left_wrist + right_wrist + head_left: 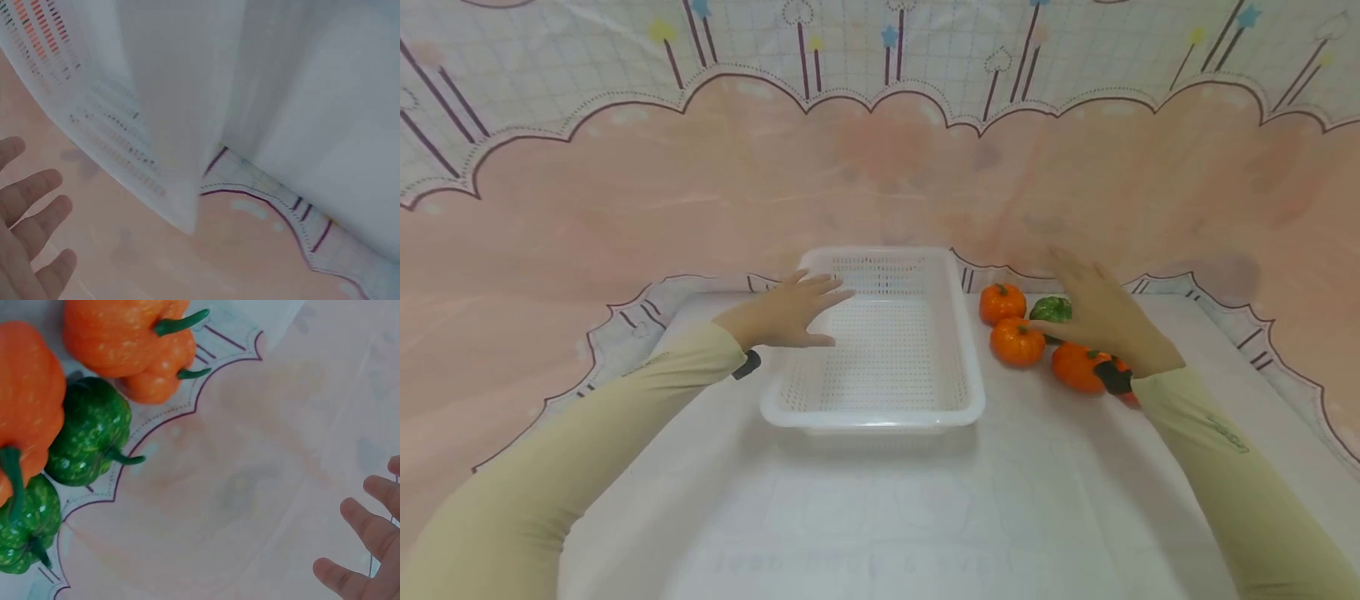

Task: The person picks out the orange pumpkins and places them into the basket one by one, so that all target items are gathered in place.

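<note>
A white perforated plastic basket (880, 417) stands on the table with nothing inside it. My left hand (790, 310) hovers over the basket's left rim, fingers spread and holding nothing. At the basket's right lies a group of small pumpkins: an orange pumpkin (1002, 304) at the back, another orange pumpkin (1018, 342) in front, and a green pumpkin (1051, 310). My right hand (1101, 312) is held above this group with spread fingers, nothing in its grasp, partly hiding it. The right wrist view shows two green pumpkins, the nearer-centre green one (87, 431) beside orange ones.
A white cloth (880, 508) covers the table. Behind it hangs a pink curtain (880, 183) with a scalloped patterned border. A further orange pumpkin (1075, 368) lies under the right wrist, near the dark wrist strap (1112, 377).
</note>
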A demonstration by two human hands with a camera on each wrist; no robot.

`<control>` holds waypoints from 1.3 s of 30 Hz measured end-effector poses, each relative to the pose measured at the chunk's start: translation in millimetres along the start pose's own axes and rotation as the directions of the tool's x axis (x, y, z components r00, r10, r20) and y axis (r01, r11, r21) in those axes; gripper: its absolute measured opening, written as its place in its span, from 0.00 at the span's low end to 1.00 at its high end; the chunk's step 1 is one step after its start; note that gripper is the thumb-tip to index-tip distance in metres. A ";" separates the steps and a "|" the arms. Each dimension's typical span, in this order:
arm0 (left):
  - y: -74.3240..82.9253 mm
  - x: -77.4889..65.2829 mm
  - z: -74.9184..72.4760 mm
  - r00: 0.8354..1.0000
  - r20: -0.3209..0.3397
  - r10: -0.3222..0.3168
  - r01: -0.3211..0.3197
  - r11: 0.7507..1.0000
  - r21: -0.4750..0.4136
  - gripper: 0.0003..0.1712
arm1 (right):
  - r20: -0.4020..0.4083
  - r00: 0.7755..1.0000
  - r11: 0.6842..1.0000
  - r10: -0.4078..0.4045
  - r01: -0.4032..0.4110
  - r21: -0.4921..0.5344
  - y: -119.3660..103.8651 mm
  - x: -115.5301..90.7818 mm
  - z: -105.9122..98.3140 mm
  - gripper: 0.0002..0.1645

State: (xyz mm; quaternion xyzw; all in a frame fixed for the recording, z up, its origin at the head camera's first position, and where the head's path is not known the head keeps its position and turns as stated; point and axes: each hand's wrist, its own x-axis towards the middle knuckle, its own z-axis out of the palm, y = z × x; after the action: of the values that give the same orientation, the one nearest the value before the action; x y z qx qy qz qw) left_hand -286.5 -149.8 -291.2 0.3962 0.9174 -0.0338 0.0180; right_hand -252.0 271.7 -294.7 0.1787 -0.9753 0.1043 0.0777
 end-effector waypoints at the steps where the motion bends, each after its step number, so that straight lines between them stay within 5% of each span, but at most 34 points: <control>1: -3.5 -2.7 1.1 1.000 -0.005 -0.019 0.019 0.999 -0.029 0.44 | -0.006 1.000 1.000 0.006 -0.006 0.018 2.2 -1.4 0.1 0.62; 4: -15.9 -10.2 6.4 0.996 -0.002 -0.084 0.083 0.991 -0.109 0.45 | -0.024 1.000 0.999 0.013 -0.012 0.045 9.2 -5.2 0.6 0.61; 8: -33.9 -19.9 14.8 0.982 0.037 -0.184 0.187 0.944 -0.273 0.45 | -0.055 0.998 0.995 -0.006 0.011 0.097 17.8 -9.3 1.5 0.58; 13: -51.0 -29.8 23.7 0.956 0.046 -0.290 0.276 0.830 -0.485 0.44 | 0.012 0.998 0.979 0.069 -0.070 0.189 26.0 -17.4 -0.5 0.62; 19: -65.6 -39.2 35.1 0.931 0.053 -0.362 0.305 0.688 -0.658 0.39 | 0.082 0.986 0.958 0.145 -0.160 0.238 39.0 -28.9 -1.7 0.60; 32: -75.3 -47.5 52.3 0.911 0.186 -0.368 0.322 0.355 -0.878 0.34 | -0.011 0.984 0.940 0.179 -0.168 0.297 77.4 -58.2 10.6 0.52; 36: -74.6 -42.3 55.2 0.898 0.231 -0.375 0.347 0.282 -0.894 0.34 | -0.051 0.984 0.941 0.171 -0.148 0.305 86.6 -68.0 14.2 0.49; 39: -73.9 -40.5 55.8 0.900 0.238 -0.365 0.342 0.253 -0.905 0.33 | -0.056 0.982 0.941 0.179 -0.154 0.303 92.7 -74.3 16.0 0.47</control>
State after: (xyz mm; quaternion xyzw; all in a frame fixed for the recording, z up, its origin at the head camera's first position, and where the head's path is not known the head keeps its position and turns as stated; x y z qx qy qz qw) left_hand -312.2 -234.0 -340.9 0.0990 0.8339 0.4950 0.2230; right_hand -219.0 377.5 -340.5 0.1009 -0.9560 0.2632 0.0812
